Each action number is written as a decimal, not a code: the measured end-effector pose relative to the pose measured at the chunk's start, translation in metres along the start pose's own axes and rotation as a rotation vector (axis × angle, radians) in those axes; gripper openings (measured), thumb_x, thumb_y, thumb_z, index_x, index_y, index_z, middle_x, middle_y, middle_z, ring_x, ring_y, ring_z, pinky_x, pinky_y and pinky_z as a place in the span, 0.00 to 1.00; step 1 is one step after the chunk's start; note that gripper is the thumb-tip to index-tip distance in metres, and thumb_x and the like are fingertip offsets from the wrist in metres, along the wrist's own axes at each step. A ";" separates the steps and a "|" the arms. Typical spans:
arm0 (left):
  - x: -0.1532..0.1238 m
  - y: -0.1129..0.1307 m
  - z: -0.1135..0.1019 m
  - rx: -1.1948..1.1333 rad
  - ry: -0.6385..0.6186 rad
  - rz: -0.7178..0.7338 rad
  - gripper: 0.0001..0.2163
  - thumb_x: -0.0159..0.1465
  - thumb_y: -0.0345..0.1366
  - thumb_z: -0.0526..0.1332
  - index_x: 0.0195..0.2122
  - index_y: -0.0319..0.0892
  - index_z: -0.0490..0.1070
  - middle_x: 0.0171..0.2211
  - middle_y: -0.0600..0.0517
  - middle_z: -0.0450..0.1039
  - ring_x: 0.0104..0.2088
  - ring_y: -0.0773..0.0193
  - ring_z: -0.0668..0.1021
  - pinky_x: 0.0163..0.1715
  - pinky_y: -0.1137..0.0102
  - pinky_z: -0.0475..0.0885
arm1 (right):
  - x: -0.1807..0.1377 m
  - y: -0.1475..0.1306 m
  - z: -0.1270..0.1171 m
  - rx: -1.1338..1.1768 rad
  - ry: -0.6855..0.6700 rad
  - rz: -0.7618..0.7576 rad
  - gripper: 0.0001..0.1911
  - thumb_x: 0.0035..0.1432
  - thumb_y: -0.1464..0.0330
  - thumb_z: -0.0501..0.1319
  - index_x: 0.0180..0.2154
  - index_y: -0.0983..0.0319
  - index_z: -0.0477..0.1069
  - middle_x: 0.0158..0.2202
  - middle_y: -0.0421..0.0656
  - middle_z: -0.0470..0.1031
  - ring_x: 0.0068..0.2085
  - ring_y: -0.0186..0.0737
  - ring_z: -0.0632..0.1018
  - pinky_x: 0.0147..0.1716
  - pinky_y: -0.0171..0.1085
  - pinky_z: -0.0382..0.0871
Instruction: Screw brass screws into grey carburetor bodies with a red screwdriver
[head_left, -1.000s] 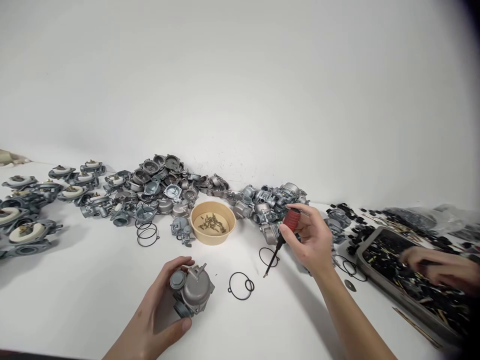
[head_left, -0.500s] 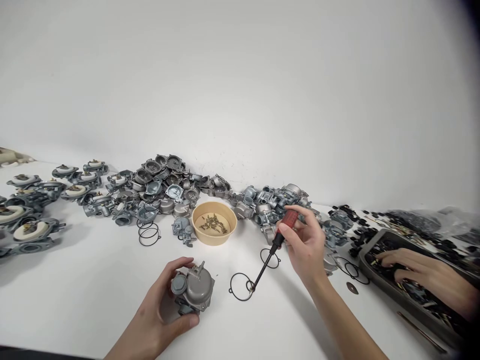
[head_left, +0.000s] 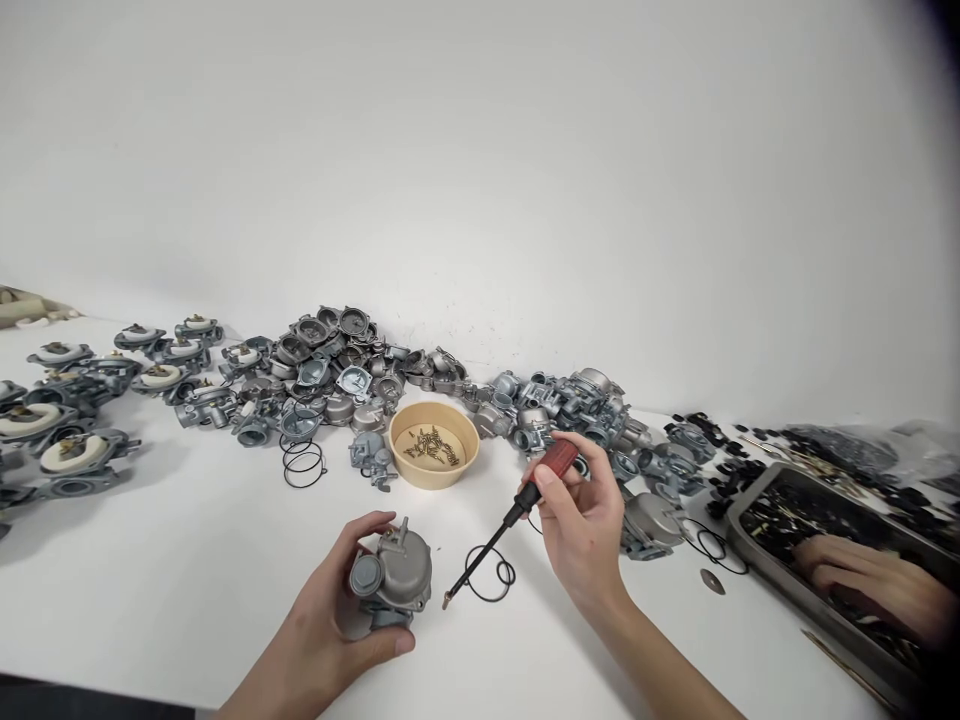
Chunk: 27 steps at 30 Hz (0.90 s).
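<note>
Gripping a grey metal carburetor (head_left: 394,578) against the white table (head_left: 187,560), the left hand (head_left: 330,615) curls around it, thumb below and fingers on the far side; the part sits low in the middle of the view, close to the person. Compared with half a second ago, it is turned a little, its round port facing more to the left.

The right hand (head_left: 585,520) closes around the red handle of a screwdriver (head_left: 556,460) and has dropped lower and nearer the body. The shaft slants down to the left. Its tip, earlier at the small loop of the black O-ring (head_left: 486,573), now lies past the ring's left edge, just beside the carburetor but apart from it.

Behind them stands a beige bowl (head_left: 433,478) of small brass screws, in front of a heap of metal castings (head_left: 337,365).

At the right, another person's hand (head_left: 862,588) rests in a grey tray (head_left: 742,535) of dark small parts, lower and further right than before.
</note>
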<state>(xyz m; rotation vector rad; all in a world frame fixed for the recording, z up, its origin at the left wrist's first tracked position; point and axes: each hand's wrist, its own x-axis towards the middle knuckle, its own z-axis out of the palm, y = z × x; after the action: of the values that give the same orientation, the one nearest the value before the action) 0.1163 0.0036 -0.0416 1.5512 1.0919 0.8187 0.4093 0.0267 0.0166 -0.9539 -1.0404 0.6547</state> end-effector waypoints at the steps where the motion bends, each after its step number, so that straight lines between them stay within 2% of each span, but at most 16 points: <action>1: 0.000 0.000 0.001 -0.002 0.001 -0.001 0.40 0.61 0.41 0.77 0.72 0.61 0.62 0.69 0.47 0.70 0.67 0.43 0.75 0.65 0.56 0.71 | -0.001 0.000 0.001 -0.001 0.015 -0.012 0.23 0.63 0.56 0.75 0.55 0.53 0.71 0.31 0.36 0.77 0.26 0.36 0.76 0.24 0.35 0.77; 7: 0.000 0.004 0.006 -0.062 0.051 0.009 0.38 0.60 0.40 0.76 0.70 0.59 0.65 0.69 0.48 0.71 0.68 0.43 0.74 0.68 0.53 0.67 | -0.007 -0.001 0.007 0.007 0.041 -0.021 0.24 0.63 0.55 0.75 0.54 0.53 0.72 0.31 0.37 0.78 0.30 0.38 0.80 0.24 0.34 0.77; 12: 0.000 0.003 0.005 -0.012 0.045 0.004 0.39 0.60 0.41 0.76 0.72 0.55 0.65 0.69 0.44 0.71 0.68 0.41 0.75 0.65 0.55 0.73 | -0.011 0.004 0.009 0.025 0.005 0.017 0.25 0.63 0.56 0.75 0.56 0.52 0.70 0.32 0.37 0.78 0.30 0.39 0.81 0.24 0.35 0.78; 16: -0.001 0.003 0.007 -0.052 0.088 0.001 0.38 0.59 0.41 0.77 0.70 0.56 0.67 0.68 0.45 0.72 0.68 0.41 0.75 0.66 0.54 0.71 | -0.012 0.005 0.010 0.006 -0.010 0.021 0.25 0.63 0.56 0.75 0.56 0.52 0.69 0.33 0.37 0.77 0.31 0.39 0.82 0.25 0.35 0.80; 21: -0.001 0.006 0.008 -0.089 0.059 -0.011 0.38 0.59 0.38 0.76 0.69 0.60 0.66 0.68 0.50 0.72 0.68 0.44 0.74 0.65 0.56 0.69 | -0.012 0.005 0.011 0.002 -0.020 0.034 0.25 0.64 0.54 0.74 0.56 0.51 0.69 0.34 0.37 0.78 0.31 0.39 0.82 0.25 0.35 0.80; 27: -0.001 0.009 0.005 -0.061 0.016 -0.034 0.38 0.60 0.39 0.75 0.70 0.58 0.63 0.68 0.47 0.71 0.67 0.43 0.73 0.65 0.53 0.66 | -0.013 0.006 0.012 0.010 -0.008 0.044 0.26 0.63 0.54 0.75 0.56 0.51 0.70 0.32 0.37 0.76 0.33 0.40 0.81 0.26 0.35 0.80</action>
<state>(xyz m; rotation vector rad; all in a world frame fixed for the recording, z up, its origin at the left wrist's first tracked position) 0.1231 0.0005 -0.0340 1.4738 1.0917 0.8352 0.3933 0.0231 0.0078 -0.9679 -1.0251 0.7001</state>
